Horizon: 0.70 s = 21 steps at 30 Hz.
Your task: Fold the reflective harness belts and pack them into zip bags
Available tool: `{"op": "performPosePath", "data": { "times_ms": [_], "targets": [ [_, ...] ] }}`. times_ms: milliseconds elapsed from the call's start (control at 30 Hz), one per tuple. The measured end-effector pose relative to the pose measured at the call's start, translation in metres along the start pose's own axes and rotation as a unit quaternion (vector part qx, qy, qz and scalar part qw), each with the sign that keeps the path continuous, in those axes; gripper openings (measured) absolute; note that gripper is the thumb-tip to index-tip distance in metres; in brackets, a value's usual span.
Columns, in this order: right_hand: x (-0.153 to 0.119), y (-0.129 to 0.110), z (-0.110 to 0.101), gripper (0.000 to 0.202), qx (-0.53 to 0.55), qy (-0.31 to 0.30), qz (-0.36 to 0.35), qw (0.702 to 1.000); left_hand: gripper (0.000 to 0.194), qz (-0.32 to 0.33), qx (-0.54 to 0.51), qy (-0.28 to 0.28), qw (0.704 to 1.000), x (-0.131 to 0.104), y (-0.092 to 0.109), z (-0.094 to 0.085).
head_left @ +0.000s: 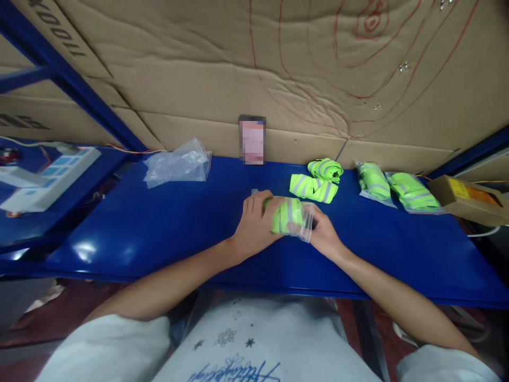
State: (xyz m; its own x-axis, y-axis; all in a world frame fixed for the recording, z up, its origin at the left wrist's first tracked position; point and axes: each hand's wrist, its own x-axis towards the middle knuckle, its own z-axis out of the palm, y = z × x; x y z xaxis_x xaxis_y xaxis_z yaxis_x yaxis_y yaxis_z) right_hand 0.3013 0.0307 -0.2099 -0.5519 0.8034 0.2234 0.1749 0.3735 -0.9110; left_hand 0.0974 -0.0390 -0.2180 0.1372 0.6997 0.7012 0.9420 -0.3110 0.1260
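Observation:
A rolled neon-green strap with silver stripes [289,213], inside a clear plastic bag, is held between both hands above the blue table [159,223]. My left hand [256,223] wraps round the left side of the bagged roll, its fingers bent over the top. At the bag's right end, my right hand [323,231] grips the clear plastic, with some fingers hidden behind it. Just behind the hands lie loose neon-green rolls [314,187] without a bag.
Clear empty bags [177,163] lie at the back left. A phone [253,140] leans on the cardboard wall [191,69]. Bagged green rolls [374,181] and an open cardboard box [469,200] stand at right. A white power strip [51,178] is far left.

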Motion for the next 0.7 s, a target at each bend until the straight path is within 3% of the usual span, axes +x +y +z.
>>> {"op": "performPosePath", "data": {
  "times_ms": [133, 367, 533, 700],
  "targets": [
    [0.000, -0.002, 0.000, 0.050, -0.024, 0.028, -0.023, 0.999, 0.072, -0.013, 0.013, -0.001, 1.000, -0.001, 0.002, 0.002],
    [-0.002, -0.003, 0.001, 0.058, -0.017, -0.073, 0.000, 0.997, 0.063, -0.006, -0.016, -0.015, 1.000, -0.007, 0.004, 0.005],
    [-0.002, -0.007, 0.007, 0.051, 0.073, -0.053, 0.076, 0.993, 0.061, 0.035, -0.021, -0.003, 0.999, -0.008, 0.007, 0.003],
    [0.005, -0.011, -0.001, 0.041, 0.188, -0.043, 0.163, 0.968, 0.063, 0.030, 0.002, -0.051, 0.998, 0.004, -0.006, -0.004]
  ]
}}
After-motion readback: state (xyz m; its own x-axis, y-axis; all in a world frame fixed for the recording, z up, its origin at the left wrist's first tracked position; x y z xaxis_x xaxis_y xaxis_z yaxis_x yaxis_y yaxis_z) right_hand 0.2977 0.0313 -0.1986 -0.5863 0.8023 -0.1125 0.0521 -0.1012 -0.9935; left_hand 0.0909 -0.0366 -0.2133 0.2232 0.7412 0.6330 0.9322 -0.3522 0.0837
